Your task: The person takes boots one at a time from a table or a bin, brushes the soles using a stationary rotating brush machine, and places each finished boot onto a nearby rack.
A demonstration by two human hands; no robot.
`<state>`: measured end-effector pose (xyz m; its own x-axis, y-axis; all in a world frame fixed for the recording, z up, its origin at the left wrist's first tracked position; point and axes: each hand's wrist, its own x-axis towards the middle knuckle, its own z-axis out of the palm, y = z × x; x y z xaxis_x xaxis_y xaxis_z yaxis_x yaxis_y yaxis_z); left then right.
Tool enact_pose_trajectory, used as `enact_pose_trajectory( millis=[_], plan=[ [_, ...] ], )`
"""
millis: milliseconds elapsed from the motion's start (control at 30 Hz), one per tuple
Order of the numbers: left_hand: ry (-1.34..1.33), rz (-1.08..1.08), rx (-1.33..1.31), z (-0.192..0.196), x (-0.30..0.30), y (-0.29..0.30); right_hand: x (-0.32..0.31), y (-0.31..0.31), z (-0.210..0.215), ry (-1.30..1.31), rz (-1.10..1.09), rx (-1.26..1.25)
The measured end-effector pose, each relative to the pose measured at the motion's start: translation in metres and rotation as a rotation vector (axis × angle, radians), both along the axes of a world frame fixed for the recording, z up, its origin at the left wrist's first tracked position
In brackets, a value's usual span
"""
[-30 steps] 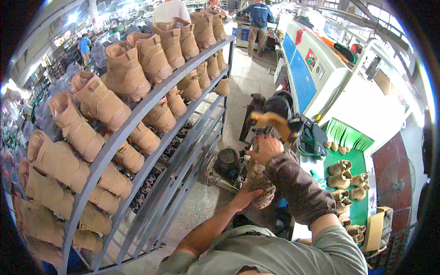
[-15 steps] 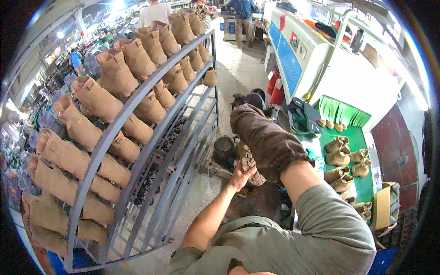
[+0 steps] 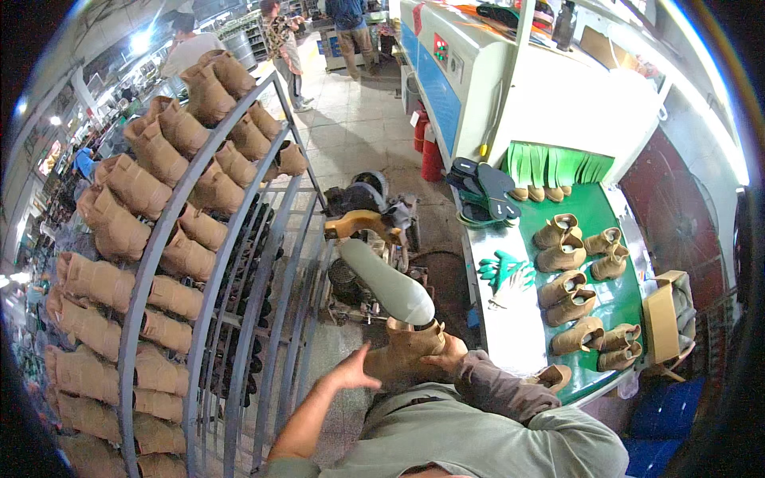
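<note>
My right hand (image 3: pixel 449 351) grips a tan boot (image 3: pixel 398 354) by the collar edge, close in front of my body. The boot's opening faces away from me, and its lower part is partly hidden. At the boot's near left side, my left hand (image 3: pixel 355 371) has its thumb and fingers apart; I cannot tell whether it touches the boot. Just beyond the opening, a bare pale grey foot-shaped form (image 3: pixel 386 283) slants over a machine (image 3: pixel 362 199) with a yellow curved part.
On the left stands a grey metal rack (image 3: pixel 179 239) full of tan boots. At right, several boots lie on a green conveyor belt (image 3: pixel 526 227) under a machine with a green strip curtain (image 3: pixel 558 165). Gloves (image 3: pixel 508 275), sandals (image 3: pixel 484 191) and fire extinguishers (image 3: pixel 431 151) are nearby.
The boot, earlier sole-up over the machine with my left hand on its tread, is now off and near my body. The grey form shows bare. My right arm has drawn back; the view has shifted right.
</note>
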<state>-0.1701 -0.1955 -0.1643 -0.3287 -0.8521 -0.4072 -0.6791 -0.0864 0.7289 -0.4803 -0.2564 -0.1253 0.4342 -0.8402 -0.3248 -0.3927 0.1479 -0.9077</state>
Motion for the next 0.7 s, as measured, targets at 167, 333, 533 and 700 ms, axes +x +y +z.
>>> enact_pose_trajectory(
  millis=[167, 333, 533, 700],
  plan=[
    [1.763, 0.609, 0.461, 0.059, -0.06, -0.116, -0.025, 0.004, -0.082, 0.171, 0.022, 0.155],
    [1.981, 0.96, 0.133, 0.064, -0.149, -0.198, -0.036, 0.013, -0.146, -0.166, -0.065, 0.188],
    [1.821, 1.019, 0.092, 0.13, -0.134, -0.116, -0.001, -0.006, -0.082, -0.337, -0.014, 0.321],
    [1.594, 1.031, -0.361, 0.132, -0.099, 0.035, 0.039, -0.045, -0.075, -0.424, 0.103, 0.564]
  ],
)
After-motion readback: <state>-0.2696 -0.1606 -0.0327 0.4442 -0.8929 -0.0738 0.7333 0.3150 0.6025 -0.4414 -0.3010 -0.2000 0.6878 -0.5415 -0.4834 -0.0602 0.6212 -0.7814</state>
